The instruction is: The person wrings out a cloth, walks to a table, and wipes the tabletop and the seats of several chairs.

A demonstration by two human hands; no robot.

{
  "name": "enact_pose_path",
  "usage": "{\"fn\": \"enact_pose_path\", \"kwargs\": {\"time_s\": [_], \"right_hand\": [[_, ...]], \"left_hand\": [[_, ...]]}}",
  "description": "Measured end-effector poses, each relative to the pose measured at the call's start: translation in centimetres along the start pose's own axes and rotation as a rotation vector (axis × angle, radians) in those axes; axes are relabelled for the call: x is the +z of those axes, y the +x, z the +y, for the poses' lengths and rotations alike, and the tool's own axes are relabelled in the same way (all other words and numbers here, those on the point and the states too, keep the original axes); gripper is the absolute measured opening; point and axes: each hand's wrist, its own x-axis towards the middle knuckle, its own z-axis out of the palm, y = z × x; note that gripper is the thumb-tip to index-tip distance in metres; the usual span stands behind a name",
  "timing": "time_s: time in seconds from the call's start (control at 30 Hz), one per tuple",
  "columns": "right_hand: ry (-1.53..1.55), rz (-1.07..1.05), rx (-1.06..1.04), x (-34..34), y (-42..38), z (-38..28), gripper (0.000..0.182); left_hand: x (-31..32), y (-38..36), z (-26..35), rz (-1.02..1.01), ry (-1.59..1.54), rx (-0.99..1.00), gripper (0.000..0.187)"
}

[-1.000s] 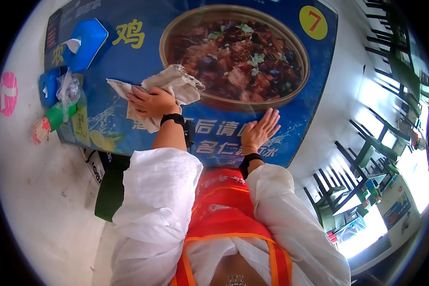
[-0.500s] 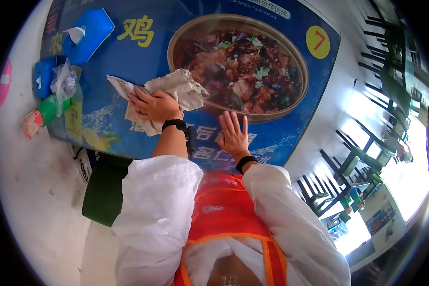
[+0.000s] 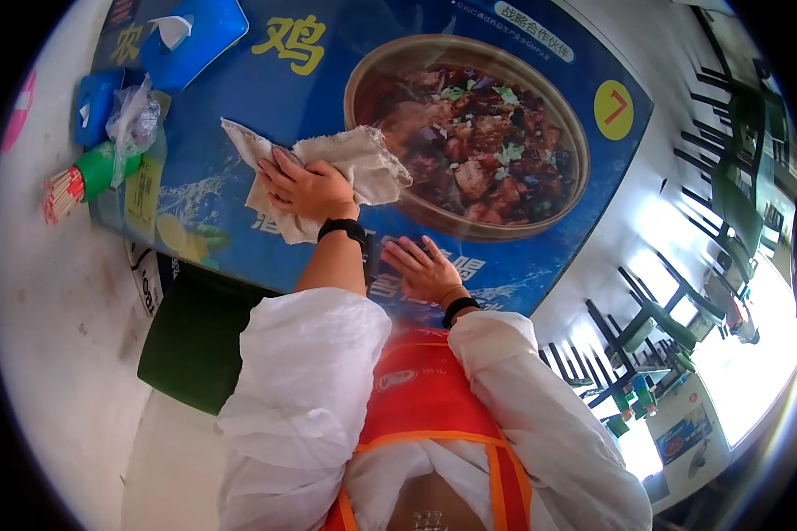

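A beige cloth (image 3: 363, 164) lies bunched on the printed blue table (image 3: 212, 88). My left hand (image 3: 308, 188) presses down on it, fingers curved over the fabric and its thumb side partly hidden. To the right, closer to my body, my right hand (image 3: 423, 271) rests palm down on the tabletop. Its fingers are stretched out, pointing up and left, with nothing in them. Both wrists wear dark bands. Beyond the cloth, the tabletop carries a large picture of a bowl of food (image 3: 478, 133).
Along the left table edge stand a blue tissue box (image 3: 195, 49), a smaller blue box (image 3: 93, 111), a crumpled clear plastic bag (image 3: 135, 124) and a green holder (image 3: 102, 168) with red-tipped sticks. A dark green seat (image 3: 195, 345) is below left. Chairs (image 3: 735, 186) stand at right.
My right hand has slid back from the pictured bowl toward my body, its fingers turning left. The left hand stays on the cloth. The whole view has shifted slightly.
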Motion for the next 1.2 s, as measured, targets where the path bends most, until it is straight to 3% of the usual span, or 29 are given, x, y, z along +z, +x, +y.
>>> {"fn": "enact_pose_path", "kwargs": {"time_s": [0.07,0.17,0.3,0.6,0.7,0.8,1.0,1.07,1.17,1.2], "right_hand": [[0.031,0.097,0.088,0.4,0.1,-0.6,0.059],[0.092,0.196,0.456,1.2,0.3,-2.2,0.062],[0.088,0.224,0.659,1.2,0.7,-3.2,0.068],[0.084,0.183,0.636,1.3,0.7,-3.3,0.066],[0.032,0.19,0.122,1.6,0.9,-3.3,0.055],[-0.023,0.034,0.109,0.6,1.0,-3.5,0.064],[0.047,0.099,0.2,0.6,1.4,-4.3,0.064],[0.076,0.149,0.262,0.9,1.6,-4.6,0.063],[0.111,0.309,0.354,1.3,1.9,-5.1,0.059],[0.114,0.315,0.362,1.6,1.9,-5.1,0.059]], "left_hand": [[0.0,0.0,0.0,-0.005,0.0,-0.001,0.049],[0.0,0.0,-0.1,-0.014,-0.01,0.008,0.049],[-0.2,-0.1,-0.2,-0.078,-0.009,0.003,0.05],[-0.1,-0.4,-0.4,-0.065,-0.028,0.024,0.05],[-0.1,-0.4,-0.4,-0.07,-0.062,0.018,0.05],[0.1,-0.5,-0.5,-0.064,-0.07,0.033,0.05],[0.3,-0.7,-0.7,-0.025,-0.097,0.082,0.049],[0.7,-0.6,-0.9,-0.006,-0.095,0.134,0.048],[1.4,0.4,-1.5,0.089,-0.198,0.611,0.043],[1.5,0.6,-1.6,0.09,-0.199,0.621,0.043]]}}
